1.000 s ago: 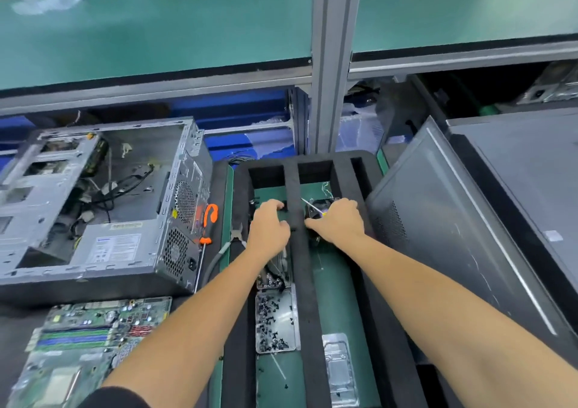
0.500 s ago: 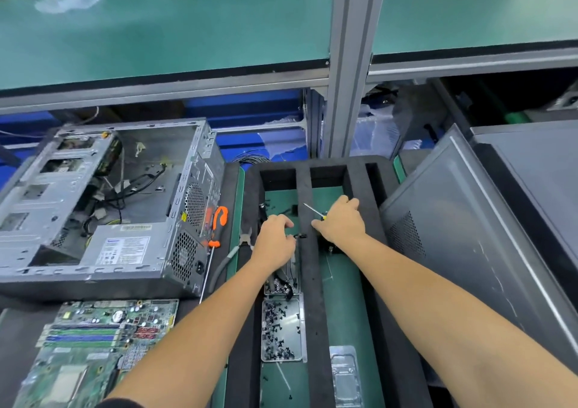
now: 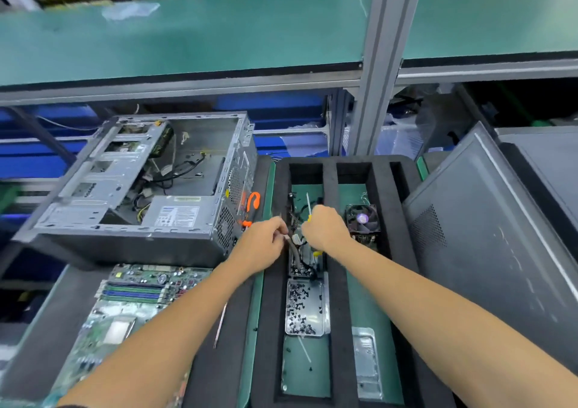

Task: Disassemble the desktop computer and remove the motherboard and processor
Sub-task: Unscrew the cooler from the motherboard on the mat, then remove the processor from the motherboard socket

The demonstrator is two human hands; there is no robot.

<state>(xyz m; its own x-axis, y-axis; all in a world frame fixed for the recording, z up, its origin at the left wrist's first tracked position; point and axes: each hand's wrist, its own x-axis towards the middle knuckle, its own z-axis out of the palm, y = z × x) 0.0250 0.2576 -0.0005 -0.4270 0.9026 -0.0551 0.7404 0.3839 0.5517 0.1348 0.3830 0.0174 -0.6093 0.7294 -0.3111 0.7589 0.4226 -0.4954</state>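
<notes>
Cooler fan (image 3: pixel 362 220) newly uncovered by hand (image 3: pixel 325 232)

Both arms outstretched, grips (image 3: pixel 262 243) (image 3: pixel 325 231) curled.

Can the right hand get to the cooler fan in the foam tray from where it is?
Probably yes: the cooler fan lies uncovered just beside the right hand, but that hand grips a screwdriver.

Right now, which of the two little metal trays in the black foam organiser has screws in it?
The metal tray in the left slot, just below the hands, holds a heap of small dark screws. The other tray, in the right slot and nearer the camera, looks empty.
</notes>
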